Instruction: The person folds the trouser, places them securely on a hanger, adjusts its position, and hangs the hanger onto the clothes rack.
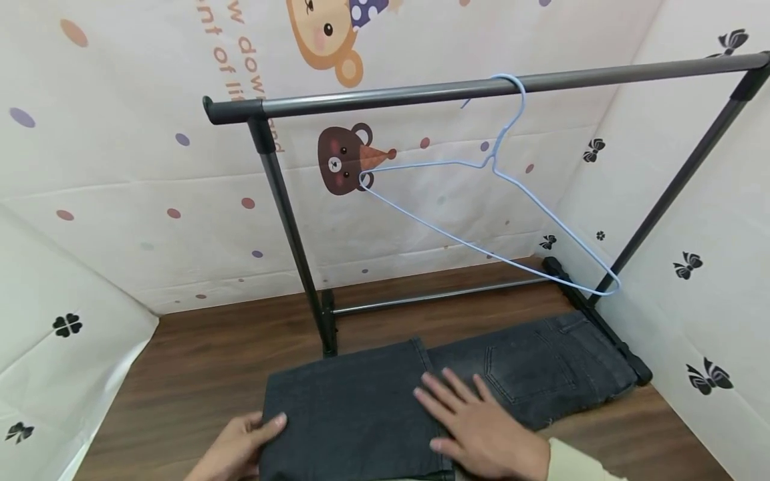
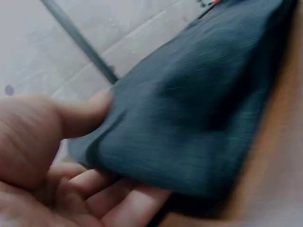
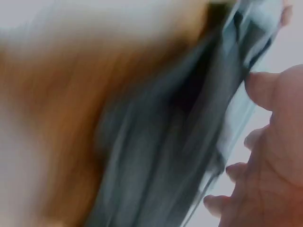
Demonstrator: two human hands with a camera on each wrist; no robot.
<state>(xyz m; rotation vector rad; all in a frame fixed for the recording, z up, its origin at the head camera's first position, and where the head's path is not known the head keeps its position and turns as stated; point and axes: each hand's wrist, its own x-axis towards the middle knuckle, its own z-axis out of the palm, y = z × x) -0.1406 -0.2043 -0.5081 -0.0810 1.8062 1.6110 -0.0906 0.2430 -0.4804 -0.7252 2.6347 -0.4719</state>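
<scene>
Dark jeans [image 1: 355,407] lie on the wooden floor, their legs folded back over toward the seat, with a back pocket showing at the right. At the left fold, my left hand [image 1: 240,444] grips the cloth, thumb on top and fingers underneath. The left wrist view shows the same hold, with the jeans [image 2: 175,109] between thumb and curled fingers. My right hand [image 1: 475,427] is spread over the leg hems in the head view, fingers straight. In the blurred right wrist view, that hand [image 3: 270,156] is beside the dark cloth [image 3: 156,142].
A black clothes rack [image 1: 373,97] stands behind the jeans, its foot [image 1: 601,324] close by the waist end. From its bar hangs a light blue wire hanger [image 1: 445,234]. Printed white sheeting [image 1: 120,254] encloses the wooden floor [image 1: 204,374] on the back and sides.
</scene>
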